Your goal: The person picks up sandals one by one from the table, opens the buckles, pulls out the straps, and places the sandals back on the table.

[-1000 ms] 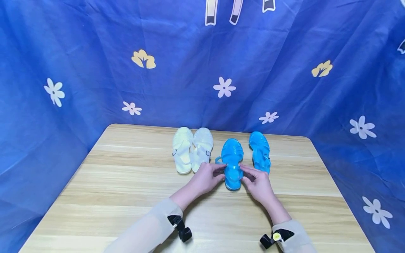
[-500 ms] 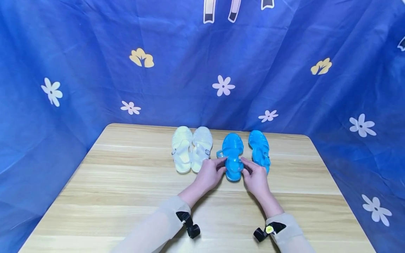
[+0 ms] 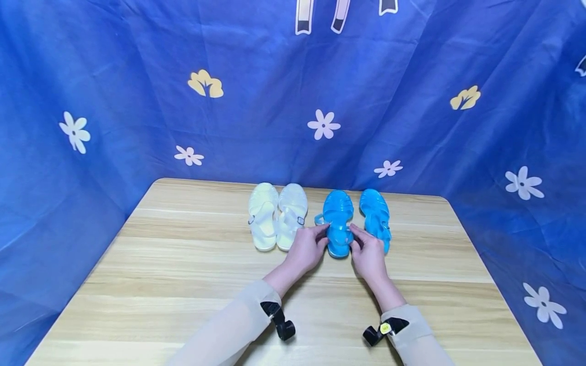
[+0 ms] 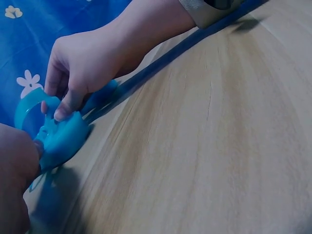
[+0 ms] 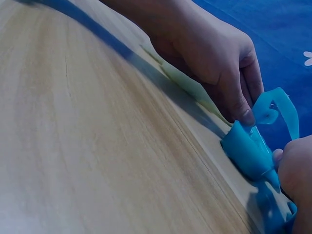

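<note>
A blue jelly sandal [image 3: 338, 207] lies on the table, toe pointing to the back curtain. My left hand [image 3: 306, 249] pinches its left side near the heel strap, thumb and fingers bent at the edge. From the other side, my right hand [image 3: 369, 255] pinches the same sandal. Both wrist views show the blue heel [image 4: 66, 139] between the two hands, with the strap looping up above it. To the right lies a second blue sandal [image 3: 374, 206], its heel partly behind my right hand. The heel appears low over the tabletop; contact is unclear.
A white sandal pair [image 3: 264, 195] lies side by side left of the blue ones, its right shoe [image 3: 293, 201] close to my left hand. A blue patterned curtain [image 3: 256, 112] stands behind the wooden table [image 3: 183, 284].
Both hands have moved the held blue sandal away from me toward the table's back edge, bringing it about level with the other blue sandal. The white pair has stayed put.
</note>
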The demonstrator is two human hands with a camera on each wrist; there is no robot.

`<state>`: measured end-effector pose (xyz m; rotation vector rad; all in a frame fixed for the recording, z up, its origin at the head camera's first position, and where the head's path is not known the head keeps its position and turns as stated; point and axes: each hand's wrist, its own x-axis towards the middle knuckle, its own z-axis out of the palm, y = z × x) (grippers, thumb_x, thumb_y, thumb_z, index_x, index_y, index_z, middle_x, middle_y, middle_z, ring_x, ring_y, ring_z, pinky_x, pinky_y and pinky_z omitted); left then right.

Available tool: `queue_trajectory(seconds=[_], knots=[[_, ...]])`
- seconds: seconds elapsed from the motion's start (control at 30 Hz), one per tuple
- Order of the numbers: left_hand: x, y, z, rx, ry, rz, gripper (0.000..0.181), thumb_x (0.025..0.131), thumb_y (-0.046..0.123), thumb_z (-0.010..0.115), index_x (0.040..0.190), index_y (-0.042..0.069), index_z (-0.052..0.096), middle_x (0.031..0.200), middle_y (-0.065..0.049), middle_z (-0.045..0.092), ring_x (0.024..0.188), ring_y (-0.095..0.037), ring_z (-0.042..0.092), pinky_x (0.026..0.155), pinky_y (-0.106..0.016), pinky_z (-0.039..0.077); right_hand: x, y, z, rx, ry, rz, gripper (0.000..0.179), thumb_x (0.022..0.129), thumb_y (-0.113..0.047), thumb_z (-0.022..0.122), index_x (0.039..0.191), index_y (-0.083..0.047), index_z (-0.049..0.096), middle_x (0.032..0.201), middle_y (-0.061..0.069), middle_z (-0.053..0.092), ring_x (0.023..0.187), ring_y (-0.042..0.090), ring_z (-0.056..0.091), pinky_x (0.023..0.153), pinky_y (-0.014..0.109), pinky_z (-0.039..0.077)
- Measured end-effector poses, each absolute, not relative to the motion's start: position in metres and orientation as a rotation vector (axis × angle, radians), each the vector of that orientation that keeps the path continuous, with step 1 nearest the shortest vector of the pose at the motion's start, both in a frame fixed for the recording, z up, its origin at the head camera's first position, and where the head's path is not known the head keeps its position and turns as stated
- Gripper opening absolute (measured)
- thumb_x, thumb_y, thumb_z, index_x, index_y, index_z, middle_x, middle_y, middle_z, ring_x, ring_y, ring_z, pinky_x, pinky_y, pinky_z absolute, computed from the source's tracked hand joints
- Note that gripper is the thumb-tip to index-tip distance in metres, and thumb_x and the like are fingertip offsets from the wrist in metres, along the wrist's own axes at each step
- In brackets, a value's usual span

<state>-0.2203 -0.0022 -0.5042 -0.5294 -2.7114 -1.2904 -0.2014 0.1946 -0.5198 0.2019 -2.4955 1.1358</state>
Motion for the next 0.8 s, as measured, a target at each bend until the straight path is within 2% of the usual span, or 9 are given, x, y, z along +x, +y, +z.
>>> queue_trajectory(seconds=[0.2, 0.33, 0.47, 0.6, 0.7, 0.8], knots=[[-0.212, -0.007, -0.502, -0.562, -2.696, -1.277, 0.048, 0.099, 0.012, 0.077, 0.144, 0.005, 0.064, 0.133, -0.011, 0.070, 0.125, -0.019, 0.065, 0.104, -0.035, 0.053, -0.193, 0.199, -0.515, 0.233, -2.484, 1.135, 0.038, 0.093, 0.009, 0.074, 0.131, 0.006, 0.071, 0.133, 0.018, 0.070, 0.128, 0.038, 0.064, 0.107, 0.051, 0.050], [-0.202, -0.010, -0.495, -0.594, -2.655, -1.310, 0.050, 0.096, 0.013, 0.081, 0.142, 0.001, 0.065, 0.131, -0.013, 0.071, 0.118, -0.021, 0.070, 0.098, -0.032, 0.056, -0.185, 0.205, -0.507, 0.267, -2.435, 1.206, 0.038, 0.090, 0.010, 0.079, 0.127, 0.009, 0.071, 0.129, 0.021, 0.071, 0.118, 0.037, 0.069, 0.097, 0.040, 0.057], [-0.194, -0.013, -0.489, -0.644, -2.586, -1.373, 0.048, 0.094, 0.013, 0.084, 0.137, -0.001, 0.068, 0.129, -0.016, 0.071, 0.108, -0.024, 0.074, 0.089, -0.027, 0.059, -0.177, 0.214, -0.501, 0.320, -2.362, 1.370, 0.037, 0.087, 0.015, 0.079, 0.123, 0.010, 0.073, 0.125, 0.023, 0.072, 0.111, 0.037, 0.073, 0.091, 0.032, 0.058], [-0.191, -0.014, -0.486, -0.726, -2.493, -1.359, 0.045, 0.092, 0.014, 0.086, 0.132, -0.002, 0.072, 0.126, -0.018, 0.072, 0.103, -0.027, 0.076, 0.086, -0.030, 0.061, -0.171, 0.224, -0.498, 0.377, -2.287, 1.497, 0.037, 0.084, 0.022, 0.076, 0.119, 0.012, 0.073, 0.120, 0.027, 0.072, 0.109, 0.040, 0.072, 0.091, 0.039, 0.058], [-0.191, -0.011, -0.484, -0.792, -2.419, -1.296, 0.043, 0.090, 0.014, 0.088, 0.128, -0.001, 0.074, 0.121, -0.015, 0.075, 0.104, -0.025, 0.076, 0.088, -0.033, 0.061, -0.168, 0.232, -0.495, 0.447, -2.217, 1.562, 0.039, 0.082, 0.028, 0.074, 0.118, 0.015, 0.071, 0.118, 0.031, 0.071, 0.108, 0.034, 0.073, 0.091, 0.043, 0.057], [-0.192, -0.005, -0.481, -0.867, -2.363, -1.232, 0.042, 0.088, 0.016, 0.089, 0.125, 0.001, 0.076, 0.119, -0.010, 0.077, 0.108, -0.021, 0.075, 0.093, -0.030, 0.059, -0.167, 0.243, -0.490, 0.534, -2.126, 1.599, 0.039, 0.080, 0.029, 0.074, 0.117, 0.017, 0.071, 0.116, 0.034, 0.070, 0.109, 0.022, 0.074, 0.092, 0.039, 0.058]])
